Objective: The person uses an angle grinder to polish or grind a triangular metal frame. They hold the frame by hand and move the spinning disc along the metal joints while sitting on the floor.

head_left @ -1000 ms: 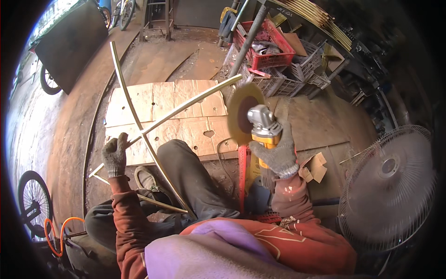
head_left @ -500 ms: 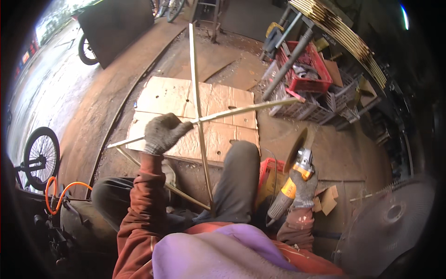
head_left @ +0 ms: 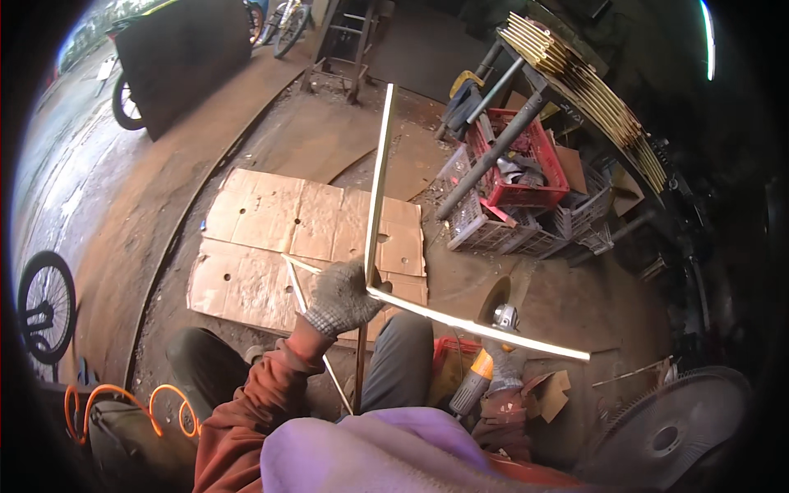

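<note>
A frame of thin metal bars [head_left: 380,181] stands tilted in front of me. One long bar points away, another reaches out to the right, and others slope down between my legs. My left hand [head_left: 343,297], in a grey knit glove, is closed round the frame close to where the bars cross. At my right side, my gloved right hand [head_left: 507,367] grips a yellow and grey angle grinder [head_left: 472,384]. Its disc [head_left: 496,297] points away from me, and the right-hand bar passes across the view of the grinder, partly hiding my right hand.
Flattened cardboard [head_left: 246,287] lies on the floor ahead. To the right stand a red crate [head_left: 552,177] of scraps on grey crates [head_left: 472,230] and a rack bearing metal bars [head_left: 608,99]. A round fan [head_left: 674,427] is near right; an orange coiled hose [head_left: 156,403] is near left.
The frame has turned clockwise, its right-hand bar swinging toward me across the grinder. My left hand has moved right and nearer with it; the grinder has shifted slightly left and nearer.
</note>
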A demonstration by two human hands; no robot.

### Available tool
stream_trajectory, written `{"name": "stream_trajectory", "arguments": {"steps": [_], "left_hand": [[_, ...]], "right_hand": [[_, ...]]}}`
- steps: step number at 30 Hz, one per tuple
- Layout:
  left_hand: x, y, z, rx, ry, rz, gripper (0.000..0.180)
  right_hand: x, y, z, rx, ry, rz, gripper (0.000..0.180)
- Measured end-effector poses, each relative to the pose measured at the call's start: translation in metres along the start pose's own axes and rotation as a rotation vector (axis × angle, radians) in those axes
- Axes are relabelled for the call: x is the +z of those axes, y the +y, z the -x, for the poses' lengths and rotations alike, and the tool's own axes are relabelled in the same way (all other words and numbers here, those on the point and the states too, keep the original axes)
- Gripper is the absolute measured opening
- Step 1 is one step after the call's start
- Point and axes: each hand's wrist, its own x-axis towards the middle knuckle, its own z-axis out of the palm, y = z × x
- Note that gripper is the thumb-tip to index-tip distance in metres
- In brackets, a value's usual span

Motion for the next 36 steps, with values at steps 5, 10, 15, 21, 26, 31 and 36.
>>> {"name": "stream_trajectory", "arguments": {"steps": [5, 10, 15, 21, 26, 31, 36], "left_hand": [[0.004, 0.016, -0.023, 0.230, -0.109, -0.282, 0.038], [-0.006, 0.033, -0.041, 0.385, -0.283, -0.469, 0.035], [-0.013, 0.013, -0.034, 0.531, -0.358, -0.563, 0.033], [-0.002, -0.010, -0.013, 0.595, -0.388, -0.506, 0.031], [0.005, -0.028, -0.001, 0.594, -0.408, -0.463, 0.031], [-0.002, -0.017, -0.006, 0.616, -0.443, -0.525, 0.025], [-0.005, -0.020, -0.007, 0.625, -0.430, -0.515, 0.029]], "right_hand": [[0.016, -0.020, 0.005, -0.111, 0.083, -0.161, 0.053], [0.003, -0.016, 0.024, -0.066, 0.193, -0.206, 0.060], [-0.004, -0.024, 0.050, -0.032, 0.232, -0.146, 0.067], [-0.019, -0.029, 0.073, 0.002, 0.351, -0.075, 0.076], [-0.020, -0.045, 0.090, -0.007, 0.365, -0.044, 0.074], [-0.014, -0.063, 0.101, 0.060, 0.352, -0.049, 0.073], [-0.007, -0.078, 0.106, 0.050, 0.310, -0.023, 0.073]]}}
